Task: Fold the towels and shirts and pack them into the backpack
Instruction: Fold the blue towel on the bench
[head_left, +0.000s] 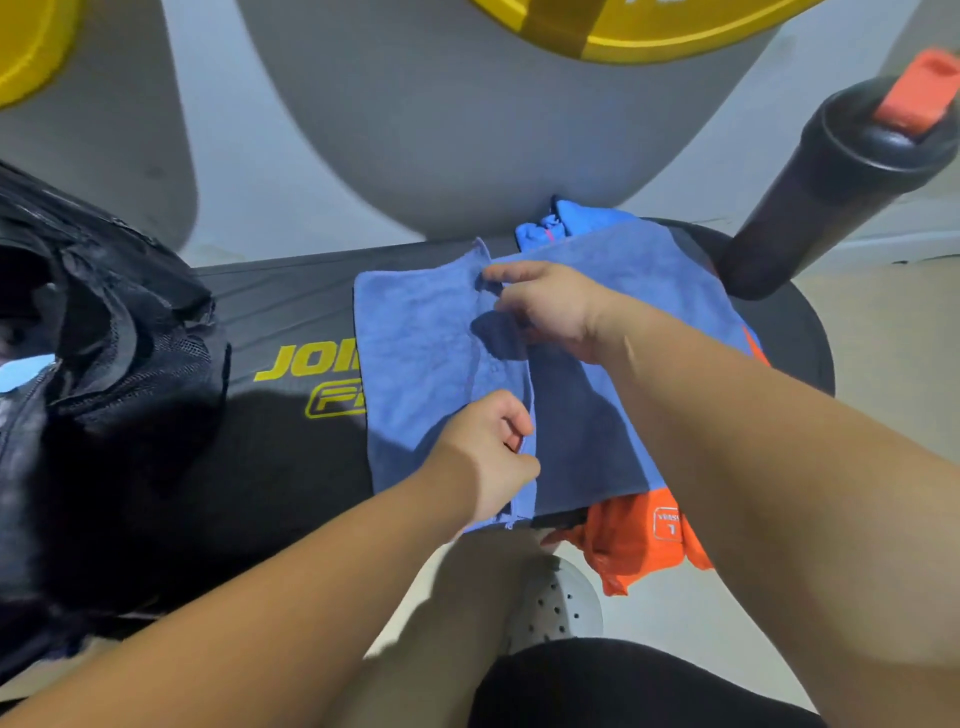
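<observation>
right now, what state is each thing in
blue towel: half folded, flat on the bench
left hand: pinches the towel's near edge
right hand: pinches its far edge
backpack: open, at the left
orange shirt: crumpled, hanging off the bench
light blue garment: bunched behind the towel
bottle: standing, cap on
</observation>
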